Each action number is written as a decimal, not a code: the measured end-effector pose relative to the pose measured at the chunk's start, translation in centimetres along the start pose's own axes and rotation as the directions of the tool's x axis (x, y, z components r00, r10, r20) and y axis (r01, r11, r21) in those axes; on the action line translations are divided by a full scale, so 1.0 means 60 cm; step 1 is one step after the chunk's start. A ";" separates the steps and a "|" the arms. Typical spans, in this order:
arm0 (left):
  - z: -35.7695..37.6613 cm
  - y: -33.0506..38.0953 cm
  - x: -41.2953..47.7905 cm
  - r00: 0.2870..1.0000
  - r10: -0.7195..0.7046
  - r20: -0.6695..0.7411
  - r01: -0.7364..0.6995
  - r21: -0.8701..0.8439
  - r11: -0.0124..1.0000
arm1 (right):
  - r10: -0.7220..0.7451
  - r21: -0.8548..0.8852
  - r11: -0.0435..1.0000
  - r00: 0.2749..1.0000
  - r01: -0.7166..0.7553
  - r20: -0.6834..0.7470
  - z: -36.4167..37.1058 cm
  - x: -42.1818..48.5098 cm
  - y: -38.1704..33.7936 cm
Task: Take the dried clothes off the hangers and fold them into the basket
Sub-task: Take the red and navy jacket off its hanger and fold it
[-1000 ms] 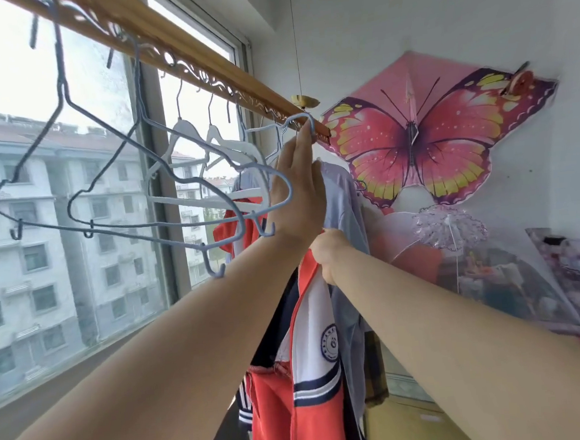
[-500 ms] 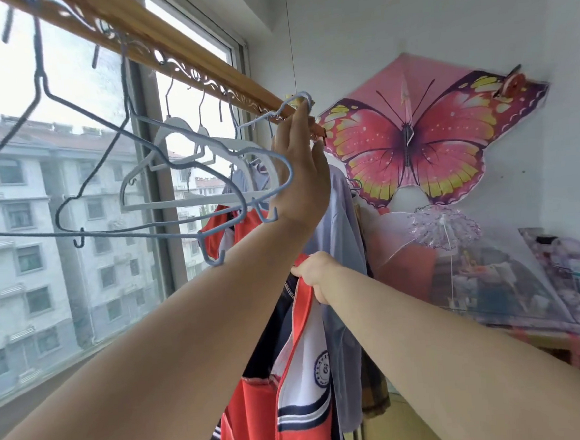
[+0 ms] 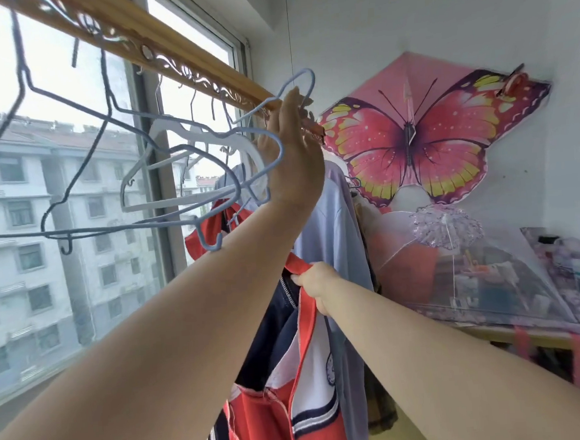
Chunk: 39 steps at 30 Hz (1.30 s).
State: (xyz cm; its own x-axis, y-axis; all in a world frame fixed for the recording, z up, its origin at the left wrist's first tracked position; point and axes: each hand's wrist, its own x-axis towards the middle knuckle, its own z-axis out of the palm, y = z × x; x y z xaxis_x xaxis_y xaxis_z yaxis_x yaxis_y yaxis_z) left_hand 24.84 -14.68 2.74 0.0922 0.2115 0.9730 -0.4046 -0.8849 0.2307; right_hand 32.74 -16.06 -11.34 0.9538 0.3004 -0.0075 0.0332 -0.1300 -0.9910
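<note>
Window (image 3: 79,269): behind the wooden rail (image 3: 180,52), with grey apartment blocks outside.
Dark wire hangers (image 3: 76,232): bare, hooked on the rail towards its left end.
White hangers (image 3: 177,201): bare too, hooked further along the rail.
Pale-blue hanger (image 3: 311,81): nothing on it. Its hook is raised just above the rail's right end and its frame tips out under the rail.
Left hand (image 3: 294,157): up at the rail's right end with fingers reaching upward. The grip holds the pale-blue hanger by its neck.
Jacket (image 3: 261,421): red, white and navy, hanging open well below the rail's right end and held up by its red collar band.
Right hand (image 3: 317,286): below the rail's right end, its grip closed tight on the jacket's collar band.
Pale-blue shirt (image 3: 337,233): hanging under the rail's right end, behind the jacket.
Butterfly kite (image 3: 410,139): pink, flat on the wall just past the rail's end.
Mesh cover (image 3: 474,268): a clear dome on the table (image 3: 530,338), lower than the rail and off to its right.
</note>
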 end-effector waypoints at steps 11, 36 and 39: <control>-0.004 -0.118 -0.045 0.851 -0.431 0.302 0.386 0.199 0.901 | -0.245 0.157 0.954 0.966 0.256 -0.088 -0.018 0.005 -0.041; 0.032 -0.339 -0.191 0.582 -0.736 0.346 0.681 0.287 0.674 | -0.224 0.220 0.948 0.974 0.229 -0.046 -0.023 0.032 0.026; 0.045 -0.332 -0.228 0.544 -0.691 0.476 0.701 0.195 0.686 | -0.230 0.188 0.954 0.972 0.235 -0.046 -0.043 0.025 0.020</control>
State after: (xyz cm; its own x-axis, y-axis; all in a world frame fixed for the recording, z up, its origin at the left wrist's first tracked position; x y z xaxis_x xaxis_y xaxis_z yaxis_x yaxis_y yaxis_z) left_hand 34.10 -1.08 -15.17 0.7625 0.5293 0.3721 -0.0360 -0.5395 0.8412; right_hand 35.00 -18.17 -12.21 0.9333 0.2783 0.2272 0.1997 0.1239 -0.9720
